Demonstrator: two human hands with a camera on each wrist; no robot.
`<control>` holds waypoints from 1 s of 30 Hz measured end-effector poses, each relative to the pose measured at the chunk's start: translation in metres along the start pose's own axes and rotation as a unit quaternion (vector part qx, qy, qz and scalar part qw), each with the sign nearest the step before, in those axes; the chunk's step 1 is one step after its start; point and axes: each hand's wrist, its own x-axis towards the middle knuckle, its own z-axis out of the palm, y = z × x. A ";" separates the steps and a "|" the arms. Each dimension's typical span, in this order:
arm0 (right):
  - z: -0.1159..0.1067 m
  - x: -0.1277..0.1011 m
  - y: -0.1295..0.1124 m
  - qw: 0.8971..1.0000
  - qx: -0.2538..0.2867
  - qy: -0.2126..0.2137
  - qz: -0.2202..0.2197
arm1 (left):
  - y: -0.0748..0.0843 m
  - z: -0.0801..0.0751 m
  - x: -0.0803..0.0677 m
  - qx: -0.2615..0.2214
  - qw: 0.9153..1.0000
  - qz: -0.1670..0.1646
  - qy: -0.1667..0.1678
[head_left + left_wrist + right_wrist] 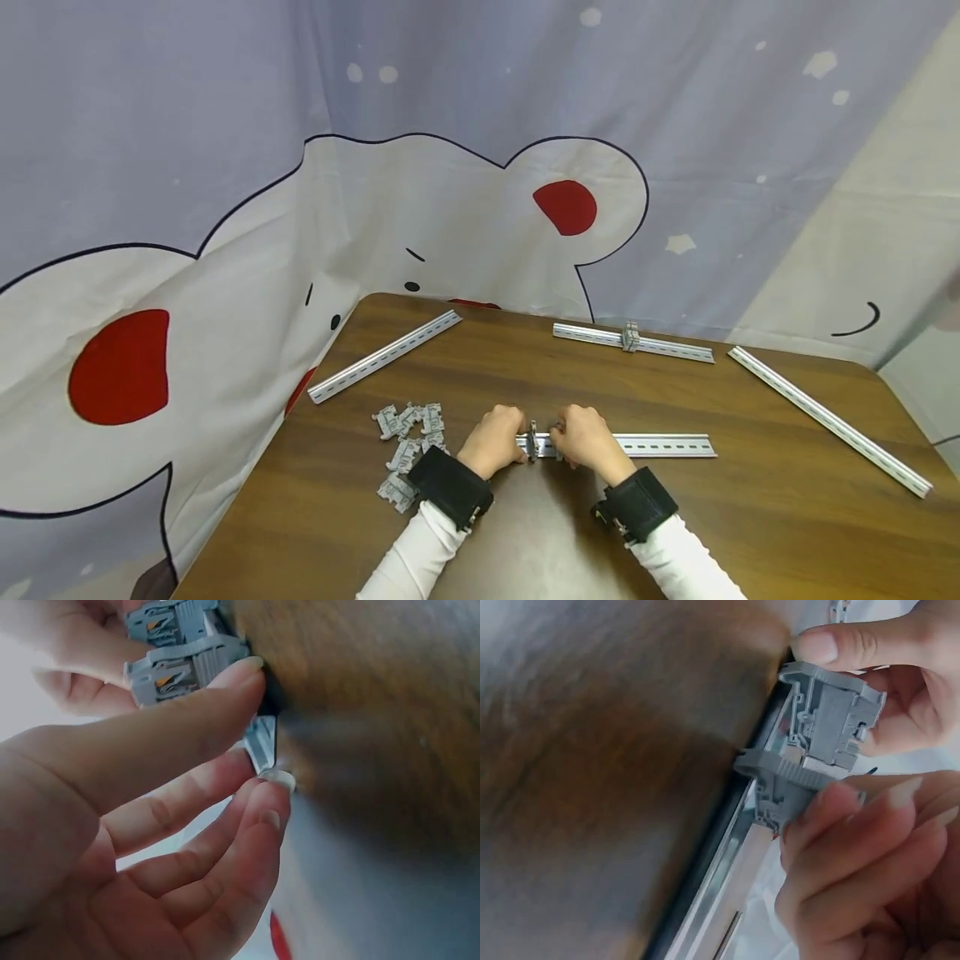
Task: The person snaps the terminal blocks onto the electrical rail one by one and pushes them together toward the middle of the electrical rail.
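A slotted metal DIN rail (pixel 667 446) lies across the table in front of me. My left hand (pixel 491 440) grips its left end, thumb on the near side and fingers curled at the far edge. Beside the left thumb, a grey terminal block (pixel 532 443) stands upright on the rail. A second grey terminal block (pixel 780 784) sits a little to the right of it, pinched in my right hand (pixel 588 440). The right fingers partly cover this block; whether it is fully seated on the rail, I cannot tell.
Several loose grey terminal blocks (pixel 405 454) lie left of my left hand. One bare rail (pixel 386 357) slants at the back left, another (pixel 825 419) at the right. A back rail (pixel 671 347) carries grey blocks (pixel 630 337). A printed curtain (pixel 465 217) hangs behind the table.
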 end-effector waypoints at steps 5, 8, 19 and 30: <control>0.002 0.001 -0.002 1.000 -0.009 0.004 -0.002 | -0.008 -0.008 -0.003 0.009 1.000 -0.009 -0.012; 0.002 0.000 -0.004 1.000 -0.014 0.007 -0.006 | -0.014 -0.020 -0.006 0.011 1.000 -0.017 -0.013; -0.010 -0.003 -0.033 0.996 -0.057 0.062 0.023 | -0.052 -0.095 -0.034 -0.026 0.993 -0.104 0.037; 0.007 -0.003 -0.089 0.997 -0.001 0.057 -0.058 | -0.083 -0.123 -0.052 -0.023 0.987 -0.154 0.040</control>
